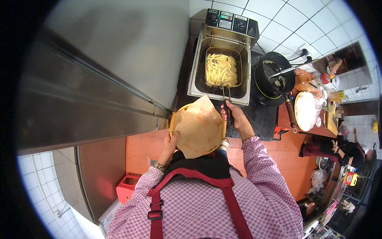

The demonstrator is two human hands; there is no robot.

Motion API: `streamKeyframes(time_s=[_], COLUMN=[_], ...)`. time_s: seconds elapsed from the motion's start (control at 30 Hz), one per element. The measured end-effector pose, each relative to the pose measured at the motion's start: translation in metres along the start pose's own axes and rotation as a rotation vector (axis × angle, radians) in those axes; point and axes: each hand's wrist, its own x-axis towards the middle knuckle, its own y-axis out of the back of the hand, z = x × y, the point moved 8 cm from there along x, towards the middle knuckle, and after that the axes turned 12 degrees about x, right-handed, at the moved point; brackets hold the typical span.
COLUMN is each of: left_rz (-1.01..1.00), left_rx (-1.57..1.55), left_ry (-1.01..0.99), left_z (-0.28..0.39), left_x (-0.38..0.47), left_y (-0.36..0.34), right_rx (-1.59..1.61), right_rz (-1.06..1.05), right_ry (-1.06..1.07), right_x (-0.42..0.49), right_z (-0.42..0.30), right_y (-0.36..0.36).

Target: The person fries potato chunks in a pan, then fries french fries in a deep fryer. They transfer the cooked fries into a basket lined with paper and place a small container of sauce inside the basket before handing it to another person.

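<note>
My left hand (169,146) holds a round wicker basket (185,108) by its left side, near the wooden handle. A printed paper sheet (198,128) lines the basket, its corners standing past the rim. My right hand (238,119) is closed on the black handle (228,113) of a wire fryer basket (241,71). French fries (220,70) lie in that wire basket, inside the steel tank of an electric deep fryer (193,85), with bubbling oil about them. The wicker basket is just in front of the fryer, below its front edge.
Right of the fryer, a black pan (276,80) with a metal utensil in it sits on a dark counter (259,119). Beyond are a cluttered red-brown table (285,118) and another person (343,151). A steel cabinet (104,113) stands at left; a red bin (126,189) is on the floor.
</note>
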Motion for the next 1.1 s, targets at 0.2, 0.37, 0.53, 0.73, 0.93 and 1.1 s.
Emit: streamKeyframes(time_s=[0.2,0.37,0.53,0.73,0.93,1.1], left_rz=[-0.004,-0.008,0.013,0.052,0.049,0.083], left_rx=[0.069,-0.021,-0.025,0.005,-0.018,-0.024], left_ry=[-0.101,-0.032,0.004,-0.03,-0.055,-0.052], left_z=[-0.027,0.013,0.027,0.008,0.021,0.023], left_x=[0.015,-0.009,-0.018,-0.01,-0.013,-0.014], left_y=[0.008,-0.007,-0.007,0.001,-0.005,-0.005], right_rx=[-0.036,-0.05,-0.032,-0.081,-0.069,-0.05], right_rz=[-0.002,0.019,0.026,0.037,0.031,0.019], right_ry=[0.018,0.03,0.021,0.029,0.028,0.024], right_x=[0.001,-0.002,-0.003,-0.009,-0.005,-0.001], right_z=[-0.002,-0.003,-0.004,-0.005,-0.004,-0.004], right_y=[0.0,0.001,-0.002,-0.01,-0.004,0.0])
